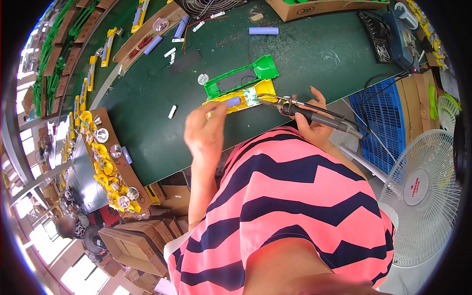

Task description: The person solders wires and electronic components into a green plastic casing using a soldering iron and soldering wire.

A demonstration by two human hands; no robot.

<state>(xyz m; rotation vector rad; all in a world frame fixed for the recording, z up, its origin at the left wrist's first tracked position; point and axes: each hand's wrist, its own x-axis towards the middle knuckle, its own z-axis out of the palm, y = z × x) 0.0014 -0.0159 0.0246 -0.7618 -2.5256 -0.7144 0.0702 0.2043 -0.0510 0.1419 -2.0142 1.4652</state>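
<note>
Green matting covers the bench [305, 54], with loose lilac battery cells [263, 30], cardboard trays and a white fan [422, 196] off to the right. Near the front edge lies a yellow torch housing [246, 100], its long axis running left to right and tipped slightly up at the right, with a green housing half [241, 78] just behind it, parallel. The left hand [205, 130] is at the yellow housing's left end, fingers closed around it and a lilac cell [233, 102] seated in it; the hand hides that end. The right hand [314, 125] has its fingers clamped on the dark grip of a soldering iron [307, 112], whose metal tip points left toward a small circuit board [252, 97] in the housing's middle. So the joint lies left of the right hand, between the two hands. Whether the tip actually touches the board is hard to tell; it looks very close.
</note>
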